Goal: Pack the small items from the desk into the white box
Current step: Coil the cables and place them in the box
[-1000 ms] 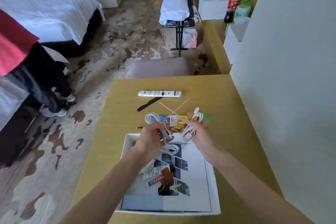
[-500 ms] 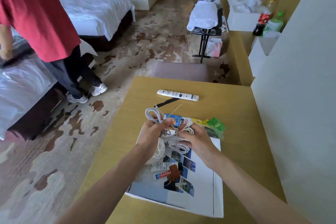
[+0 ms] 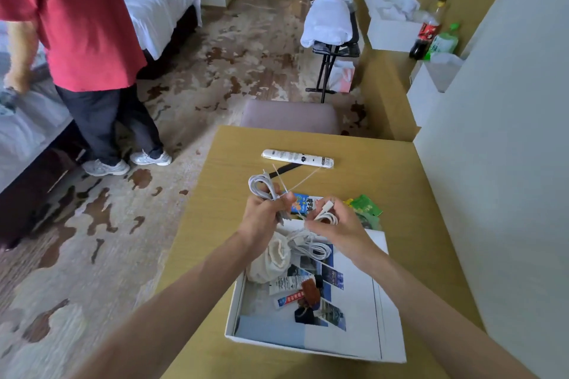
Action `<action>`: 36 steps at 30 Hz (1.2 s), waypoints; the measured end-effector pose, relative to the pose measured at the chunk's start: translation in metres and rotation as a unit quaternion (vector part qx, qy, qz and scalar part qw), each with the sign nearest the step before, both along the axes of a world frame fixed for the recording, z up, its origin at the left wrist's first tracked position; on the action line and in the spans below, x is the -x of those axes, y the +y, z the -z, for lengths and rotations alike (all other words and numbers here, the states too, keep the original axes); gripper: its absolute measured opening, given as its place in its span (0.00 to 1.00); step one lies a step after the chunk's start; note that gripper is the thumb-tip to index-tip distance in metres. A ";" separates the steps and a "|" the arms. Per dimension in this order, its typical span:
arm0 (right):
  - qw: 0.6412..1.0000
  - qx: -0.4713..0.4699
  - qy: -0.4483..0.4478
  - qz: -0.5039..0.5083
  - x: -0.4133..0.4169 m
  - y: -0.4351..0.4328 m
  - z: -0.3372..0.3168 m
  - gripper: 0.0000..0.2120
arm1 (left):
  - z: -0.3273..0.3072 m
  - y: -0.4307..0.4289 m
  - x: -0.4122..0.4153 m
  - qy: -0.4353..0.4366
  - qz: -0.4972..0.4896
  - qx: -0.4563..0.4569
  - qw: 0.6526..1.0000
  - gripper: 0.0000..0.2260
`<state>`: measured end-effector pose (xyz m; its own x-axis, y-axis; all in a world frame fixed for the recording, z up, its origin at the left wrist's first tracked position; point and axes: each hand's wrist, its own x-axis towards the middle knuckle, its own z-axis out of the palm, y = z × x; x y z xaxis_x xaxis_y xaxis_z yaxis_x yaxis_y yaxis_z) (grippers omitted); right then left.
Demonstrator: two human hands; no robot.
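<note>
The white box (image 3: 389,348) lies open on the wooden desk (image 3: 385,169). Above its far edge my left hand (image 3: 264,214) grips a looped white cable (image 3: 260,186). My right hand (image 3: 334,226) pinches a second coiled white cable (image 3: 326,218) by its plug end. More white cable (image 3: 311,244) hangs down into the box. Inside the box lie a cream cloth pouch (image 3: 272,260), small tubes (image 3: 289,281) and a brown item (image 3: 311,292). On the desk beyond are a blue packet (image 3: 304,203), green packets (image 3: 366,206), a white remote (image 3: 297,158), a black strip (image 3: 281,170) and two thin sticks (image 3: 303,178).
A padded chair (image 3: 289,115) stands at the desk's far edge. A white wall (image 3: 508,132) runs along the right. A person in a red shirt (image 3: 77,18) stands at the left by a bed (image 3: 157,3). A luggage rack (image 3: 331,40) stands further back.
The view has swung left and the person in red has come into view. My hands with the cables have drawn closer together over the box's far edge.
</note>
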<state>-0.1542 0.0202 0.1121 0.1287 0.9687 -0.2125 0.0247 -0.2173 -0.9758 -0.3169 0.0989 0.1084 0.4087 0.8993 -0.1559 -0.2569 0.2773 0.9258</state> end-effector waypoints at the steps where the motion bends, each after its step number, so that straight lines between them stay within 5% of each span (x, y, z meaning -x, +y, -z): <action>1: 1.000 -0.011 -0.014 -0.008 0.001 -0.002 0.002 0.11 | 0.004 0.002 0.002 -0.006 0.004 0.004 1.000 0.10; 5: 0.998 -0.016 -0.060 -0.023 0.005 -0.010 0.018 0.12 | 0.020 -0.001 0.008 0.031 0.044 0.004 0.999 0.13; 8: 0.998 0.026 -0.056 0.031 0.006 -0.024 0.043 0.14 | 0.029 -0.005 0.009 0.142 0.102 -0.019 0.984 0.06; 11: 0.991 0.068 -0.059 0.099 0.007 -0.035 0.069 0.14 | 0.036 -0.003 0.011 0.226 0.171 -0.003 0.959 0.11; 17: 0.973 0.121 -0.081 0.180 0.010 -0.034 0.106 0.19 | 0.030 0.013 0.019 0.192 0.143 0.030 0.970 0.09; 20: 0.964 0.110 -0.195 0.144 0.008 -0.035 0.114 0.19 | 0.030 0.013 0.020 0.146 0.179 0.081 0.970 0.09; 23: 0.911 0.110 -0.389 0.083 0.002 -0.039 0.110 0.17 | 0.033 0.011 0.019 0.095 0.175 0.126 0.972 0.08; 26: 0.885 0.064 -0.455 0.075 -0.003 -0.042 0.096 0.17 | 0.037 0.007 0.020 0.106 0.174 0.125 0.971 0.11; 30: 0.936 -0.059 -0.328 0.113 0.007 -0.039 0.063 0.11 | 0.038 -0.001 0.017 0.068 0.177 0.138 0.972 0.09; 34: 0.986 -0.016 -0.124 0.114 0.018 -0.026 0.032 0.13 | 0.034 -0.009 0.008 0.056 0.167 0.172 0.969 0.12; 36: 0.987 -0.004 -0.109 0.119 0.019 -0.020 0.026 0.15 | 0.030 -0.014 0.004 0.069 0.184 0.165 0.966 0.11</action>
<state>-0.1729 -0.0003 0.0865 0.3951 0.9068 -0.1471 0.1833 -0.2347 -0.9546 -0.3211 0.0853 0.0782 0.6469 0.5887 -0.4847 0.0353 0.6118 0.7902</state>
